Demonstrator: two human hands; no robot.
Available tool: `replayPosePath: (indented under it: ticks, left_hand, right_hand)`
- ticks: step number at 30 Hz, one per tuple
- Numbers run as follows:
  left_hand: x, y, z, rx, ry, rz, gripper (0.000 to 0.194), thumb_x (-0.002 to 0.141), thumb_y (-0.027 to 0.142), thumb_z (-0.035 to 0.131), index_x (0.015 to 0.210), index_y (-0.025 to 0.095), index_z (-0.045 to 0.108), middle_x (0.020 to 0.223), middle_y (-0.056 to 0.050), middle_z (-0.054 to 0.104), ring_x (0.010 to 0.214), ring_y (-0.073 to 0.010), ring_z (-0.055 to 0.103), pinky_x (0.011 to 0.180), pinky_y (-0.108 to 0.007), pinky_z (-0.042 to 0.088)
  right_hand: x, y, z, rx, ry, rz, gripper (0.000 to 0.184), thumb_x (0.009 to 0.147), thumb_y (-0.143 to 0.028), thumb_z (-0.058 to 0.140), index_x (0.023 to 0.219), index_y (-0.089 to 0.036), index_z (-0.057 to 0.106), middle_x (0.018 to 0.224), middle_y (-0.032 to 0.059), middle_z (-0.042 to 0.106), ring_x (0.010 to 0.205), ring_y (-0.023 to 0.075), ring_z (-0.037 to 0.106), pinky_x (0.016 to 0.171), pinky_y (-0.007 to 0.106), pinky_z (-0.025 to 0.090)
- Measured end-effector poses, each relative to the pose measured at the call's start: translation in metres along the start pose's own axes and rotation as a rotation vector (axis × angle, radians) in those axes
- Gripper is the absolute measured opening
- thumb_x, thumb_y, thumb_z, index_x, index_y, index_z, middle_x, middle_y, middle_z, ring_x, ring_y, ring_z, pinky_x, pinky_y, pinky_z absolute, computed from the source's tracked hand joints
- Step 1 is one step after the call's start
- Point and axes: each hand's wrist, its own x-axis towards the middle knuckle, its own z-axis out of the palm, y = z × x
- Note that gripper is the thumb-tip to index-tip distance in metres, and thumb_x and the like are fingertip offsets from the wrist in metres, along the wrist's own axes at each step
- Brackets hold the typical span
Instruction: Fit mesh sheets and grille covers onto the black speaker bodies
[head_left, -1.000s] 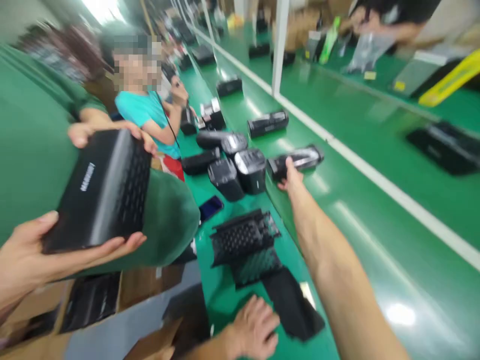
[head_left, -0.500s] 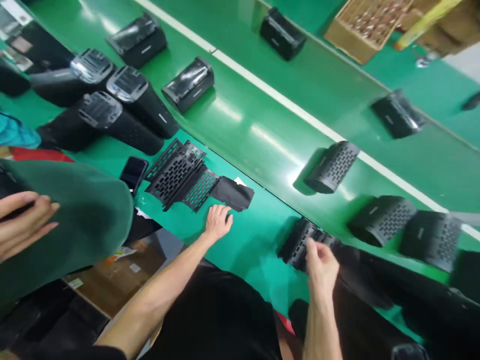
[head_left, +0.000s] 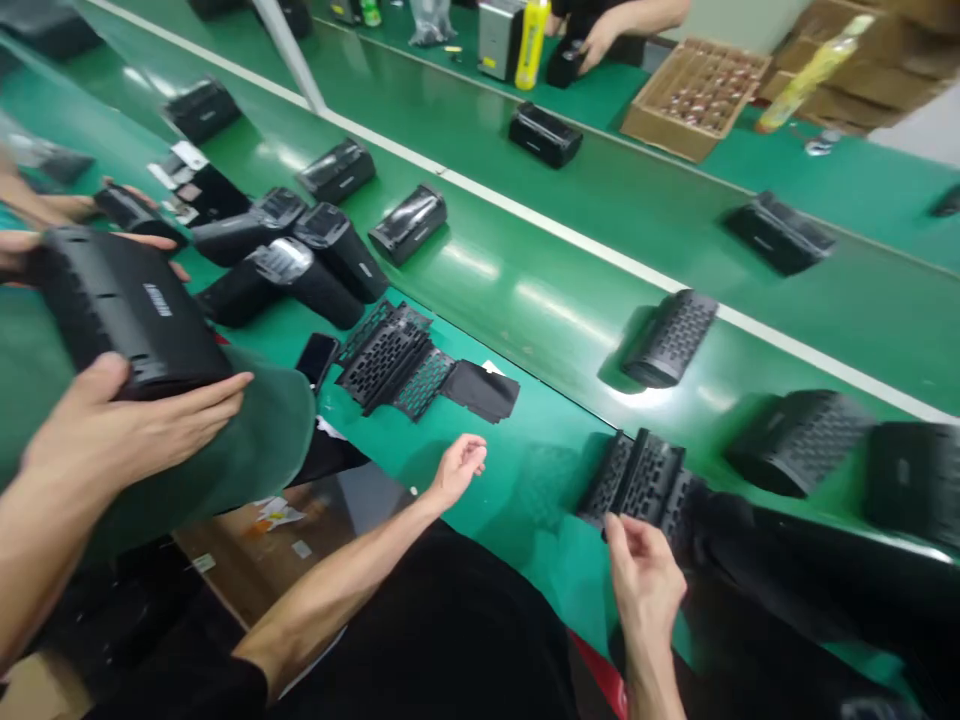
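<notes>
My right hand (head_left: 646, 565) pinches the near edge of a black perforated speaker grille (head_left: 651, 470), which lies at the right of the green bench beside long black housings. My left hand (head_left: 459, 470) is over the bench in the middle, fingers curled in and nothing visible in them. Just beyond it lie thin black sheets (head_left: 482, 390). To their left are several stacked black perforated grilles (head_left: 386, 350).
Black speakers (head_left: 673, 335) stand spread over the glossy green conveyor (head_left: 510, 270). At left, a co-worker's hands hold a speaker (head_left: 142, 310). Black housings (head_left: 330, 285) and a phone (head_left: 317, 360) are nearby. Across the belt are a carton (head_left: 697, 100) and another person's hands.
My left hand has drawn back from the thin sheets, its fingers curling. My right hand has moved slightly nearer me along the grille. The view has shifted, and the neighbour's speaker has come into sight.
</notes>
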Motion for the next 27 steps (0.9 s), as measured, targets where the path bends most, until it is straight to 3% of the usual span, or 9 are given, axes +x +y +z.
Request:
replayPosePath:
  ticks: [3, 5, 9, 11, 13, 18, 21, 24, 27]
  left_hand:
    - [-0.01, -0.005, -0.006, -0.108, -0.023, -0.126, 0.072, 0.102, 0.071, 0.012, 0.125, 0.017, 0.052, 0.104, -0.013, 0.072, 0.074, -0.0181, 0.073, 0.063, -0.032, 0.062]
    - [-0.012, -0.01, -0.012, -0.119, -0.022, -0.199, 0.077, 0.102, 0.07, 0.002, 0.13, 0.017, 0.05, 0.107, -0.013, 0.071, 0.074, -0.0173, 0.074, 0.062, -0.031, 0.062]
    - [-0.019, -0.019, -0.018, 0.005, -0.013, -0.233, 0.055, 0.098, 0.067, 0.045, 0.109, 0.017, 0.065, 0.089, -0.006, 0.07, 0.065, -0.0152, 0.067, 0.058, -0.026, 0.055]
    - [-0.024, -0.019, -0.017, 0.108, 0.014, -0.195, 0.035, 0.094, 0.052, 0.061, 0.091, 0.018, 0.07, 0.077, -0.003, 0.067, 0.067, -0.0155, 0.064, 0.065, -0.026, 0.054]
    - [-0.026, -0.014, -0.016, 0.22, 0.084, -0.15, 0.024, 0.094, 0.039, 0.062, 0.083, 0.019, 0.07, 0.074, -0.002, 0.066, 0.072, -0.0169, 0.064, 0.076, -0.029, 0.054]
    - [0.002, 0.004, -0.019, 0.418, 0.196, 0.037, 0.026, 0.102, 0.032, 0.051, 0.097, 0.021, 0.073, 0.1, -0.008, 0.073, 0.103, -0.0235, 0.064, 0.102, -0.039, 0.051]
    - [0.028, 0.009, -0.019, 0.523, 0.142, 0.219, 0.026, 0.102, 0.03, 0.053, 0.114, 0.02, 0.074, 0.117, -0.011, 0.073, 0.118, -0.0263, 0.06, 0.109, -0.043, 0.048]
    - [0.047, 0.008, -0.015, 0.717, 0.115, 0.414, 0.038, 0.102, 0.029, 0.052, 0.135, 0.016, 0.066, 0.132, -0.014, 0.068, 0.125, -0.0291, 0.057, 0.108, -0.047, 0.049]
    - [0.056, 0.004, -0.011, 0.832, 0.12, 0.45, 0.047, 0.102, 0.032, 0.055, 0.146, 0.015, 0.058, 0.142, -0.014, 0.063, 0.13, -0.0308, 0.054, 0.108, -0.048, 0.047]
  right_hand:
    - [-0.015, -0.005, 0.024, -0.097, -0.228, -0.251, 0.037, 0.083, -0.071, 0.052, 0.075, -0.037, 0.065, 0.077, 0.0051, 0.069, 0.072, 0.0341, 0.069, 0.07, 0.053, 0.058]
    - [-0.018, -0.005, 0.047, -0.145, -0.409, -0.355, 0.034, 0.082, -0.066, 0.049, 0.067, -0.038, 0.062, 0.077, 0.0055, 0.068, 0.069, 0.0349, 0.067, 0.064, 0.055, 0.057]
    - [-0.004, -0.012, 0.074, -0.166, -0.613, -0.424, 0.021, 0.068, -0.061, 0.061, 0.065, -0.04, 0.064, 0.08, 0.0069, 0.071, 0.069, 0.0365, 0.069, 0.062, 0.056, 0.056]
    - [0.013, -0.033, 0.083, -0.194, -0.621, -0.451, 0.025, 0.069, -0.064, 0.061, 0.068, -0.039, 0.064, 0.081, 0.006, 0.071, 0.073, 0.0361, 0.07, 0.068, 0.054, 0.057]
    - [0.034, -0.067, 0.102, -0.234, -0.573, -0.475, 0.035, 0.079, -0.068, 0.052, 0.071, -0.036, 0.063, 0.082, 0.0059, 0.071, 0.078, 0.0346, 0.07, 0.076, 0.051, 0.057]
    - [0.084, -0.143, 0.179, -0.32, -0.419, -0.451, 0.04, 0.093, -0.054, 0.049, 0.103, -0.021, 0.07, 0.111, 0.0161, 0.07, 0.102, 0.0348, 0.067, 0.091, 0.047, 0.052]
    - [0.101, -0.152, 0.2, -0.372, -0.423, -0.451, 0.037, 0.098, -0.044, 0.049, 0.108, -0.018, 0.073, 0.114, 0.0175, 0.07, 0.103, 0.0326, 0.068, 0.091, 0.043, 0.05]
    - [0.111, -0.145, 0.198, -0.402, -0.459, -0.478, 0.037, 0.101, -0.041, 0.048, 0.111, -0.018, 0.076, 0.112, 0.0163, 0.072, 0.102, 0.0305, 0.069, 0.09, 0.039, 0.049]
    - [0.117, -0.141, 0.193, -0.412, -0.492, -0.501, 0.036, 0.1, -0.041, 0.05, 0.107, -0.019, 0.077, 0.104, 0.0147, 0.075, 0.097, 0.0299, 0.07, 0.086, 0.037, 0.049]
